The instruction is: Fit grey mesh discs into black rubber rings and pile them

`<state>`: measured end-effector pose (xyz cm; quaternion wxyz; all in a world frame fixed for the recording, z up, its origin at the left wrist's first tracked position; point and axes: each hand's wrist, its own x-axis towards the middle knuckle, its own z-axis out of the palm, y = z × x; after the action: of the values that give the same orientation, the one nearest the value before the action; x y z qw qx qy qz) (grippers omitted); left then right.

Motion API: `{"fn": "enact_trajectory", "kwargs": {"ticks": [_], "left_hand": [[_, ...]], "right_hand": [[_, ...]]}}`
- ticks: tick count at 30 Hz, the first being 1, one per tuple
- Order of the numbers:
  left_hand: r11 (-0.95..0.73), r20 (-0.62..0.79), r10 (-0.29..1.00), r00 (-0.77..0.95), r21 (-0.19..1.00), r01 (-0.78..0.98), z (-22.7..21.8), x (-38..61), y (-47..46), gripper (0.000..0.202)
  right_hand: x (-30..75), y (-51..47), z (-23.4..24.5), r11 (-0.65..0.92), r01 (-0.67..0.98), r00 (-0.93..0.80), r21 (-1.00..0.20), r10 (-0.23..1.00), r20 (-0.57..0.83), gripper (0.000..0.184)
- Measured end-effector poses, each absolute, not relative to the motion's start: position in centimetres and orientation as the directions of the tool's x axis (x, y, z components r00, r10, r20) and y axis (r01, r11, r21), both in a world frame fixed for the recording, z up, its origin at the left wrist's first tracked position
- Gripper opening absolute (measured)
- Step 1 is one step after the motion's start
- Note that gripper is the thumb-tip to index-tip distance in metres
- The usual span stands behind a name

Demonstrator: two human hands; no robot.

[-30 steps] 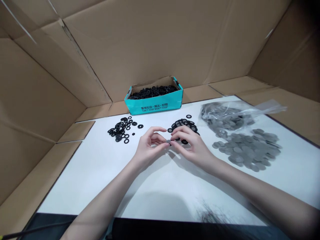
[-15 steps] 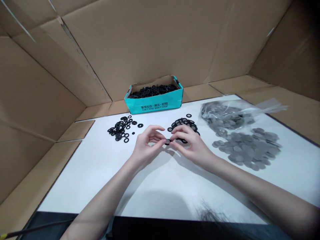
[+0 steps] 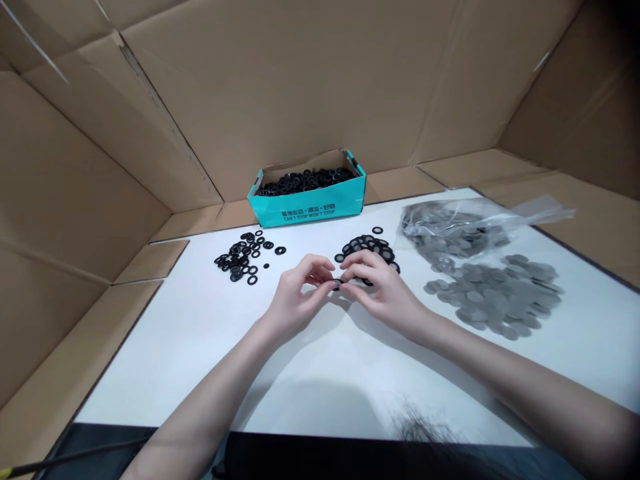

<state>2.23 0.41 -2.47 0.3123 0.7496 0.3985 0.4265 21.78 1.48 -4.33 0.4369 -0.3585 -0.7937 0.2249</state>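
Note:
My left hand (image 3: 299, 297) and my right hand (image 3: 380, 291) meet fingertip to fingertip over the white table (image 3: 210, 347), pinching one small black ring (image 3: 337, 283) between them. Just behind my right hand lies a pile of black rings (image 3: 370, 246). A second, looser scatter of black rings (image 3: 244, 256) lies to the left of my left hand. To the right sits a heap of grey round discs (image 3: 495, 297).
A teal cardboard box (image 3: 307, 207) full of black rings stands at the back centre. A clear plastic bag (image 3: 460, 230) with more grey discs lies at the back right. Brown cardboard walls (image 3: 90, 200) enclose the table on three sides.
The hands have stayed together at the same spot. My left fingers have curled in closer to the small ring; the view has shifted slightly.

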Motion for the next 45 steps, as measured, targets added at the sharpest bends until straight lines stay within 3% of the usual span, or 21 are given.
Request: {"fn": "enact_trajectory", "kwargs": {"ticks": [6,10,15,28,39,45], "left_hand": [[-0.508,0.414,0.853,0.318,0.796,0.329,-2.6,2.4,0.3,0.009],[-0.542,0.410,0.826,0.386,0.766,0.345,-2.4,2.2,0.5,0.009],[-0.573,0.379,0.790,0.482,0.737,0.360,-1.9,1.9,0.7,0.009],[-0.536,0.342,0.789,0.510,0.790,0.298,-1.3,1.8,0.8,0.007],[-0.572,0.318,0.784,0.534,0.704,0.421,-1.2,1.9,0.5,0.011],[-0.613,0.324,0.754,0.572,0.661,0.433,-1.2,2.2,0.3,0.015]], "right_hand": [[21.7,1.4,-4.3,0.580,0.333,-0.352,-0.744,0.808,0.472,0.012],[21.7,1.2,-4.0,0.459,0.294,-0.356,-0.838,0.867,0.350,0.013],[21.8,1.0,-3.5,0.410,0.269,-0.387,-0.871,0.875,0.292,0.013],[22.0,1.2,-3.4,0.470,0.304,-0.404,-0.828,0.851,0.335,0.013],[21.8,1.1,-3.6,0.445,0.287,-0.410,-0.848,0.857,0.312,0.009],[21.9,1.4,-3.8,0.530,0.327,-0.391,-0.782,0.830,0.399,0.010]]}}
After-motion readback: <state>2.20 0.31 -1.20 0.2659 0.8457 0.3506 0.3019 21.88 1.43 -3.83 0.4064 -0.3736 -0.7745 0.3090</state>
